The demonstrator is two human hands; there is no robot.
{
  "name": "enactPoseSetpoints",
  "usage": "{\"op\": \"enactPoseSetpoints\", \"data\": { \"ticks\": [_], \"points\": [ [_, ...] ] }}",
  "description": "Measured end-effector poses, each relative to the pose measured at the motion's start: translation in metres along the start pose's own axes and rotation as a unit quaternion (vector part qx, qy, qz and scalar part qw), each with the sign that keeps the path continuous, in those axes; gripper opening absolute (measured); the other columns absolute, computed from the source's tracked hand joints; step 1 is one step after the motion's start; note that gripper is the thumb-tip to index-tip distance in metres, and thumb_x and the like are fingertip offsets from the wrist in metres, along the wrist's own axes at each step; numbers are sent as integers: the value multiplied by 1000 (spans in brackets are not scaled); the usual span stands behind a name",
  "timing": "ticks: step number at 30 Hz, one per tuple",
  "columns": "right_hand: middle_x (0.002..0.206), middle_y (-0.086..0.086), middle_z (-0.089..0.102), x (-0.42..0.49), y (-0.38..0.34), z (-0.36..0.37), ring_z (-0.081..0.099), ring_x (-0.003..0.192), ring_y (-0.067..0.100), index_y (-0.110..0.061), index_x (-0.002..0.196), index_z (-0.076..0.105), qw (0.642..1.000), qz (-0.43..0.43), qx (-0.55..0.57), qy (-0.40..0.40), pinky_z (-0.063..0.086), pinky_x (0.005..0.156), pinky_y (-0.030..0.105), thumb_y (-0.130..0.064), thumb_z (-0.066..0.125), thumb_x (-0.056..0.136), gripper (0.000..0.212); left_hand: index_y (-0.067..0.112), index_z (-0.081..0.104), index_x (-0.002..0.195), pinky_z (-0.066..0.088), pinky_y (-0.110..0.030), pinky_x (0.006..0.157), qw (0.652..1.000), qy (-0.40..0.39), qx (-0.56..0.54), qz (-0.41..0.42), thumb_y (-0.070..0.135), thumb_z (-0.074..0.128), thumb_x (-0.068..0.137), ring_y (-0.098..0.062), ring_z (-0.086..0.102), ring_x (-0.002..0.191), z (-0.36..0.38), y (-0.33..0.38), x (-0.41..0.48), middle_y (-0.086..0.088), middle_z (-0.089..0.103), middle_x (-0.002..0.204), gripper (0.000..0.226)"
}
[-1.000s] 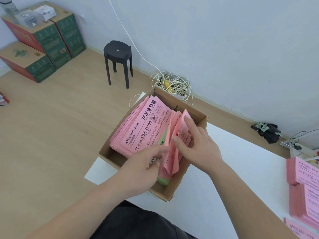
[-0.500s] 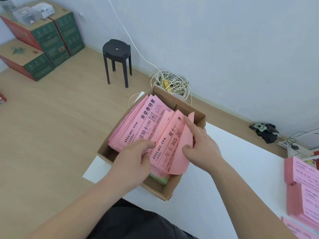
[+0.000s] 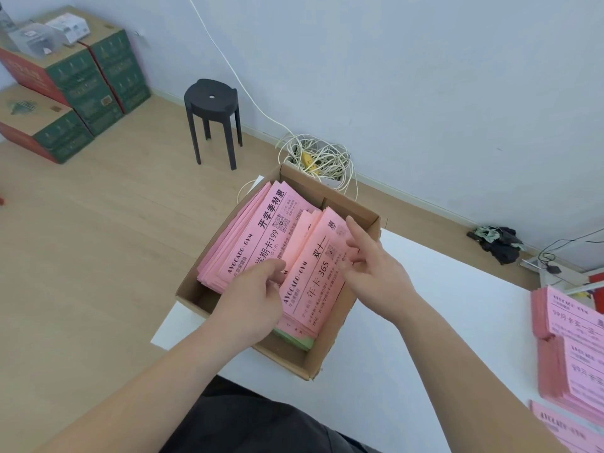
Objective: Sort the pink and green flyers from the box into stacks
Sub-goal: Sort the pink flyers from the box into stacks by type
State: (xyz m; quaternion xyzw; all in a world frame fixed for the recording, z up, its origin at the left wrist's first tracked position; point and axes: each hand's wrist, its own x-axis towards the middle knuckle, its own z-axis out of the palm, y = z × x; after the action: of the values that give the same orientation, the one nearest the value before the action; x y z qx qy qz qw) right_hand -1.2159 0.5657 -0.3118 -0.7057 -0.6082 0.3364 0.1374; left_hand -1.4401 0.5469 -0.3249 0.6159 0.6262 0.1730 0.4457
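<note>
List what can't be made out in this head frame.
Head view only:
- green flyers: only a sliver shows under the pink pile; count hidden.
- left hand: fingertips at the pile's edge, grip unclear.
- sorted pink stacks: cut by the right edge, print blurred.
- box: bottom mostly covered by flyers.

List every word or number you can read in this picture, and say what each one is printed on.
"AVOCADO·GYM", "开学季特惠", "学期卡199": far pink flyer in the box.
"AVOCADO·GYM", "双十一", "年卡365": near pink flyer in the box.
"99月卡": pink stack on the table; the rest is blurred.
Small print and QR codes on the flyers: too small to read.
Cartons: print too blurred to read.
</note>
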Motion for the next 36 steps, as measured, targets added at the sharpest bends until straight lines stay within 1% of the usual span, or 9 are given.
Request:
{"op": "enactPoseSetpoints", "data": {
  "ticks": [3,6,8,11,17,23,25,30,36],
  "points": [
    [148,-23,43,-1,-3,1,52,125,8,-56,155,19,999,-17,-41,2,47,98,34,-23,48,98,72,30,52,142,41,-10,89,1000,-8,-23,3,10,45,105,-3,52,117,-1,7,-1,18,59,121,43],
    [149,-23,44,1,-4,1,55,123,7,-58,154,21,1000,-4,3,6,47,104,39,-51,47,102,58,44,55,126,46,-18,99,997,-31,-7,69,16,48,104,1,50,120,0,14,-12,27,56,123,36],
    [142,-23,50,4,-4,0,59,116,2,-58,154,19,999,11,45,13,50,101,39,-68,54,93,71,41,60,123,43,-22,103,987,-60,32,144,15,49,102,2,45,123,7,17,-24,28,57,123,35],
    [129,-23,59,2,-6,0,62,106,-2,-53,157,19,999,4,16,28,52,97,33,-49,65,92,80,27,69,112,39,-12,103,972,-113,44,203,7,47,101,-1,48,120,19,17,-37,21,58,129,32],
    [119,-21,65,0,-9,2,68,96,3,-65,149,18,999,-14,2,30,60,84,40,-33,60,86,82,37,71,115,32,1,100,979,-145,-40,138,9,47,105,22,41,127,18,10,-34,48,47,135,39],
    [138,-9,57,1,-5,-1,65,84,6,-67,150,10,1000,-6,-16,11,54,69,29,-27,57,91,85,42,56,128,46,-7,92,994,-30,-109,-10,13,50,104,13,56,108,6,8,-13,27,61,118,39],
    [135,-11,58,1,-5,-3,64,86,4,-64,151,14,1000,-8,-19,10,54,72,29,-29,56,94,79,35,55,139,44,-2,85,995,-42,-87,-14,13,52,104,11,56,108,7,5,-9,24,61,121,42],
    [139,-16,56,-2,-7,-3,64,95,-1,-64,151,19,1000,-15,-17,14,57,83,32,-35,59,96,74,24,48,152,37,-21,113,999,-38,-14,0,14,54,103,-5,49,132,12,3,-8,13,53,146,50],
    [148,-13,50,0,-11,2,63,99,5,-65,150,18,999,-22,-24,29,55,87,35,-38,62,91,78,35,46,151,30,-14,111,996,-30,48,63,18,51,103,-1,37,136,20,5,-21,21,40,147,51]
  ]
}}
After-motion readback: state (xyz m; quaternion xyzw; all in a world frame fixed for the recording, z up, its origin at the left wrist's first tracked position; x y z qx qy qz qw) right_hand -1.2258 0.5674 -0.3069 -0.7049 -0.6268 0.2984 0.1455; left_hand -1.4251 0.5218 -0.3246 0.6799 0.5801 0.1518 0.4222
